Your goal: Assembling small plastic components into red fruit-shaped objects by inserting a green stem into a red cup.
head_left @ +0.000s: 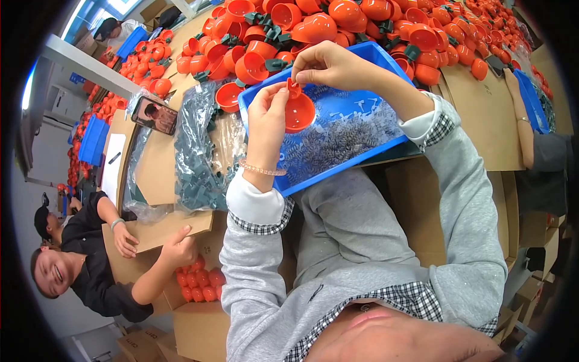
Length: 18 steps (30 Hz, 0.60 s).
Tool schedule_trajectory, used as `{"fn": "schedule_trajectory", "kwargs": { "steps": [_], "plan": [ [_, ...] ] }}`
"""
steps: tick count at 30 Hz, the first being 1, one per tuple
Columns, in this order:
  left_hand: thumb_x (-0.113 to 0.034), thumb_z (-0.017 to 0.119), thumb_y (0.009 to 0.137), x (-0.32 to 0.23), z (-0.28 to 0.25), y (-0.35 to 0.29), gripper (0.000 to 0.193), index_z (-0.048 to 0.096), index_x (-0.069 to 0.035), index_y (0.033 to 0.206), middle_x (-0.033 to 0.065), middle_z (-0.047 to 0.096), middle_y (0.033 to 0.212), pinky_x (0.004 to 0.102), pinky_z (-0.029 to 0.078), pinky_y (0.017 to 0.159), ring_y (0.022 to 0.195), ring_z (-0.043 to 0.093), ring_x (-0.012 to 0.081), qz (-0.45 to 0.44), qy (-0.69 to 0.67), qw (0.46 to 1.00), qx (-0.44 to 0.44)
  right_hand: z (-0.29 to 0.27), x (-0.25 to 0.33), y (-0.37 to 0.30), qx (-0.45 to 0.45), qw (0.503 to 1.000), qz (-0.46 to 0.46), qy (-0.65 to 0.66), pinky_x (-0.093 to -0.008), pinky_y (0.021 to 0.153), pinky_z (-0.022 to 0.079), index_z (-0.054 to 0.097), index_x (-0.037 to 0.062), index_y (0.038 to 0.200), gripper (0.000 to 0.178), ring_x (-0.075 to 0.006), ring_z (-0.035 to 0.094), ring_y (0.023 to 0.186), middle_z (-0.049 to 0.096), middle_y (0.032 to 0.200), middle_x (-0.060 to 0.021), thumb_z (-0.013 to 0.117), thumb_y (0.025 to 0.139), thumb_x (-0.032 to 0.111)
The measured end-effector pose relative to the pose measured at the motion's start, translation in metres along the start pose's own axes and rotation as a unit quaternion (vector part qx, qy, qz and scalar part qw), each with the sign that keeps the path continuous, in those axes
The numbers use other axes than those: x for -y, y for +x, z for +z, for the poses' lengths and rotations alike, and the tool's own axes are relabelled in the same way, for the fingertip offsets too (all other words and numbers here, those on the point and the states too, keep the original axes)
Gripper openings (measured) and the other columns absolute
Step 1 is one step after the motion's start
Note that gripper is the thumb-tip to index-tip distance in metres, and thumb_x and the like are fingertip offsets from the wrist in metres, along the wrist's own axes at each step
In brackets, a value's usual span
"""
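Observation:
My left hand point(268, 111) is closed on a shiny red plastic cup point(300, 114), its thumb and fingers at the cup's narrow tab. The hollow side faces me, with small pale spots inside. Over the tab, the fingertips of my right hand point(325, 65) are pinched together; whatever they hold is too small to make out. Both hands are above a blue plastic bin point(325, 182), which rests at my lap. Inside it lie many small metal springs point(347, 140) and small clear plastic pieces point(381, 118).
Behind the bin rises a heap of red cups point(316, 27) with dark green clips point(276, 64). A clear bag of dark green parts point(199, 181) and a propped phone point(155, 114) stand left. One person point(90, 259) sits left; another's arm point(523, 114) shows at right.

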State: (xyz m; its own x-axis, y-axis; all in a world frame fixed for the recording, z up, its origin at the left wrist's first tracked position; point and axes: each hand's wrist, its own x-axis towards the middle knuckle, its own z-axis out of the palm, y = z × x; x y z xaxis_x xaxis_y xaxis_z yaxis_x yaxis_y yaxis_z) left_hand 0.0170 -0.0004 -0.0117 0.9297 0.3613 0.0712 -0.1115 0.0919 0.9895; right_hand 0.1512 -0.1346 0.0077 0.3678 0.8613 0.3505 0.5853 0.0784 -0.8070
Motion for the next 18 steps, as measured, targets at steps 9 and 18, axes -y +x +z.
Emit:
{"fn": "schedule_trajectory", "kwargs": {
  "steps": [9, 18],
  "plan": [
    [-0.015, 0.052, 0.09, 0.0013, -0.0013, 0.0012, 0.024, 0.056, 0.004, 0.106, 0.01, 0.063, 0.098, 0.0228, 0.047, 0.077, 0.087, 0.06, 0.0125, -0.002, -0.002, 1.0, 0.002, 0.0023, 0.0023, -0.0007, -0.014, 0.999, -0.006, -0.036, -0.028, 0.071, 0.048, 0.064, -0.0029, 0.089, 0.016, -0.0156, 0.061, 0.076, 0.065, 0.079, -0.0108, 0.063, 0.082, 0.011],
    [-0.016, 0.05, 0.091, 0.0019, 0.0002, 0.0013, 0.024, 0.056, 0.003, 0.105, 0.0078, 0.062, 0.096, 0.022, 0.047, 0.074, 0.084, 0.059, 0.0104, -0.008, -0.011, 1.0, -0.018, 0.0053, 0.0053, -0.0031, -0.02, 0.993, -0.036, -0.108, -0.0283, 0.066, 0.047, 0.065, -0.0012, 0.087, 0.013, -0.0166, 0.059, 0.071, 0.062, 0.075, -0.0109, 0.065, 0.079, 0.009]
  ]
}}
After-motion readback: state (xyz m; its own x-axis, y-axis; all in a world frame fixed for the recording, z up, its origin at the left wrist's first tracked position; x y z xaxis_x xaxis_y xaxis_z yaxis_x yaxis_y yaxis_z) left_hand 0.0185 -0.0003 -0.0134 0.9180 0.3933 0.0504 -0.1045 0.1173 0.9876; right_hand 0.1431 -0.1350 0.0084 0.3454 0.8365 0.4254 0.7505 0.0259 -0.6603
